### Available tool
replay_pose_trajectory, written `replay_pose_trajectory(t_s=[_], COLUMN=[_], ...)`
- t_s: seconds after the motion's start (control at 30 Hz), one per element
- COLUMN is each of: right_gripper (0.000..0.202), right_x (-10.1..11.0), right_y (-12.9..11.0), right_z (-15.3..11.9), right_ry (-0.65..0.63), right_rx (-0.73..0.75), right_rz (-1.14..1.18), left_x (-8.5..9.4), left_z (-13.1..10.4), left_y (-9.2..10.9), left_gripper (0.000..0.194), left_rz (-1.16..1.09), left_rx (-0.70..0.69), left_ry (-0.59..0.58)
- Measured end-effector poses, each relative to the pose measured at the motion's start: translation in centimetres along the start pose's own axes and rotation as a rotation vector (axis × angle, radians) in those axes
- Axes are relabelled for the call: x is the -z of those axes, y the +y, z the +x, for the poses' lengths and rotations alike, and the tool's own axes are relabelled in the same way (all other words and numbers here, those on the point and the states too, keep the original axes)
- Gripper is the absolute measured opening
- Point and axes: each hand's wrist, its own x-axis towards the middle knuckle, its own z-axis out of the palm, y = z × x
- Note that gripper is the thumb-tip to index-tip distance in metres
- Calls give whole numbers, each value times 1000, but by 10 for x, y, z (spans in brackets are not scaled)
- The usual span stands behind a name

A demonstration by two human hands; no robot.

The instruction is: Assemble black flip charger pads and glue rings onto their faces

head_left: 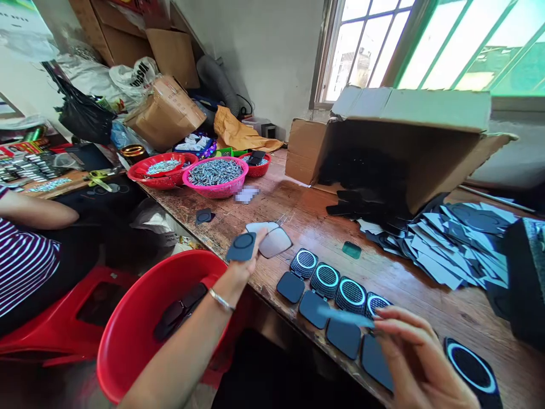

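Note:
My left hand (244, 267) is closed on a dark square card (242, 247) with a ring outline, over the table's front edge. Pale, dark-edged sheets (275, 241) show just beyond its fingers; whether they are held is unclear. At the lower right, my right hand (419, 346) pinches a thin bluish strip (346, 317), blurred, above the row of black cases. Several opened black cases (327, 276) with white rings and hinged flat lids (314, 308) stand along the front edge. Another ringed case (472, 366) lies right of my right hand.
A red tub (111, 346) stands below the table edge at left. Bowls of metal parts (215, 172) sit at the back left. Behind are an open carton (309, 149) and a heap of dark and white pieces (447, 250). A person's arm (38, 211) is at far left.

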Motion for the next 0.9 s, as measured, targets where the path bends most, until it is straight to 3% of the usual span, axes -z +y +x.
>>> replay_pose_trajectory(t_s=[0.13, 0.23, 0.3, 0.4, 0.53, 0.63, 0.73, 0.9], right_gripper=[34, 46, 49, 49, 47, 51, 54, 57], right_x=[4, 4, 4, 5, 8, 10, 15, 32], right_y=[20, 31, 36, 37, 33, 29, 34, 68], right_z=[4, 4, 3, 5, 9, 11, 9, -6], right_ry=[32, -36, -48, -68, -95, -96, -100, -112], right_rx=[-474, -615, -647, -647, -624, -626, -647, -709], right_rz=[104, 138, 154, 174, 148, 125, 121, 155], left_x=[29, 41, 43, 43, 44, 48, 52, 57], left_z=[44, 51, 49, 47, 60, 79, 103, 160], left_y=[8, 1, -10, -31, -45, -39, -22, 15], left_gripper=[62, 68, 51, 21, 22, 21, 23, 33], left_rz=[320, 573, 726, 906, 1046, 1118, 1190, 1328], left_rx=[-203, -355, -426, -476, -515, -533, -536, -487], left_ry=[112, 157, 94, -91, -249, -294, -265, -33])
